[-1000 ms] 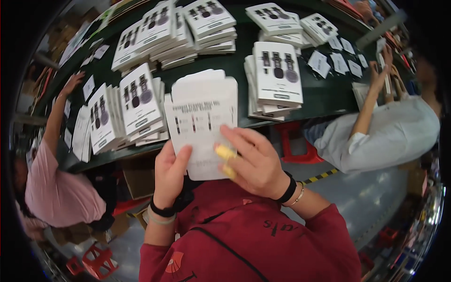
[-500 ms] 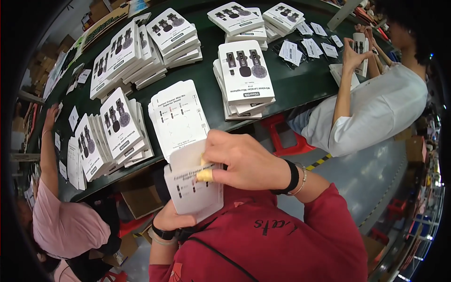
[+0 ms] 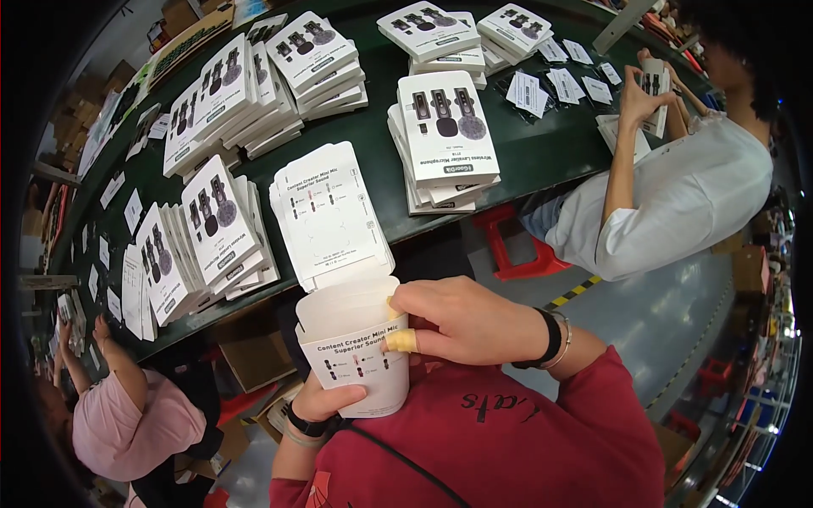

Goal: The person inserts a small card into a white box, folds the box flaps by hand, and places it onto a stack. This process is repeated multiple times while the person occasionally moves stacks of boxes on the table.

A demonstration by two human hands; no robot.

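One white box point(image 3: 362, 372) is held before the red shirt point(image 3: 525, 423). I see its flap end point at the green table point(image 3: 364, 131), long side running that way, leaning left. Left hand point(image 3: 326, 401) grips its lower left, thumb in front; right hand point(image 3: 466, 317) pinches its upper right edge.

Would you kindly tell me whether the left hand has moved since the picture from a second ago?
Yes, the left hand has moved toward the person's red top, farther from the near edge of the green table.
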